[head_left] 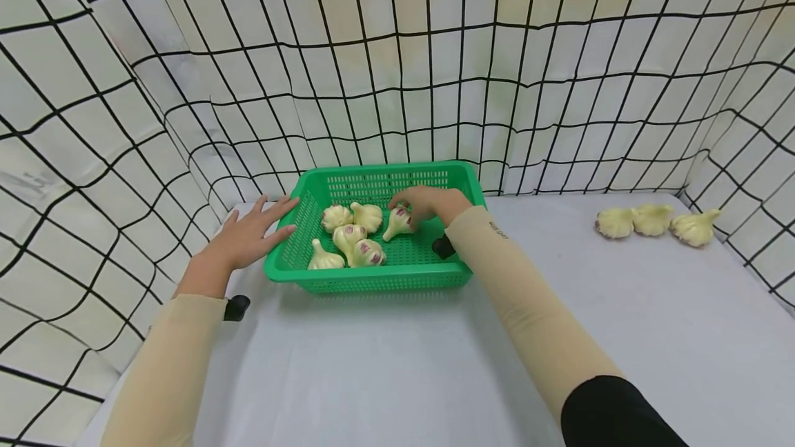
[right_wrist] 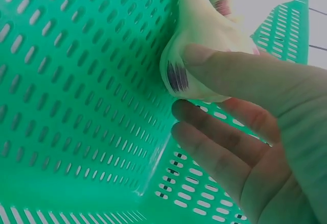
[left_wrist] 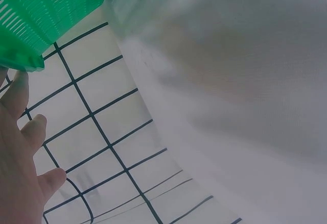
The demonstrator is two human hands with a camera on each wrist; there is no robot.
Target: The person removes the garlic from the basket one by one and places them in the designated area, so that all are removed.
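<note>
A green basket [head_left: 385, 281] holds several garlic bulbs, most of them grouped in its left half. Inside it, my right hand [head_left: 430, 203] grips one garlic bulb [head_left: 399, 221] near the middle. The right wrist view shows the thumb of my right hand [right_wrist: 245, 117] against the purple-streaked bulb [right_wrist: 196, 35], other fingers curled at its far side. My left hand [head_left: 248, 234], fingers spread, touches the basket's left rim. In the left wrist view, fingertips of my left hand [left_wrist: 23, 147] meet the corner of the basket [left_wrist: 51, 15].
Three more garlic bulbs [head_left: 652, 219] lie in a row at the right back of the white table [head_left: 385, 371]. A black wire grid [head_left: 397, 92] over white sheeting stands behind the basket and along both sides.
</note>
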